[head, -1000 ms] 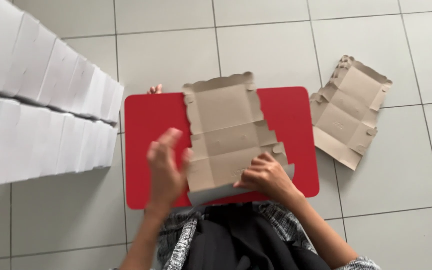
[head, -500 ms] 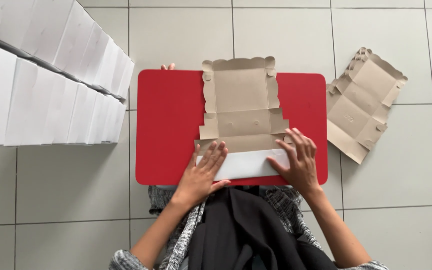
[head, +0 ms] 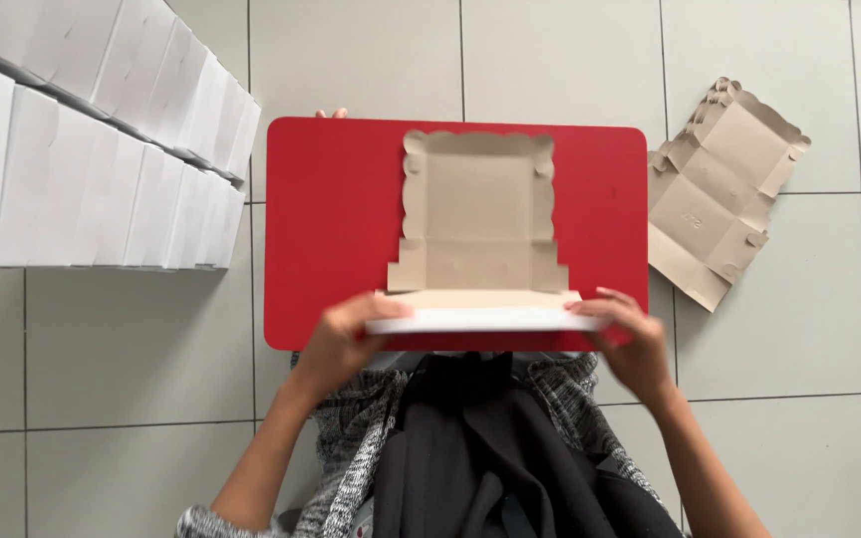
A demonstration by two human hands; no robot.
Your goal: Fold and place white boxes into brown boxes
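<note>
Grey tiled floor [head: 570, 60], seen from above; red counter [head: 331, 229] low over the person's lap.

Box blank [head: 477, 224]: brown card, scalloped edges, lying flat at counter centre, its near flap folded up with the white face toward the person.

Left hand [head: 346, 339]: fingers closed on the flap's left end.

Right hand [head: 630, 339]: fingers closed on the flap's right end; a grip at each end keeps the crease straight.

Spare blank [head: 724, 189]: flat on floor, just right of counter.

White boxes [head: 82, 149]: finished, rowed at left, apart from counter.
</note>
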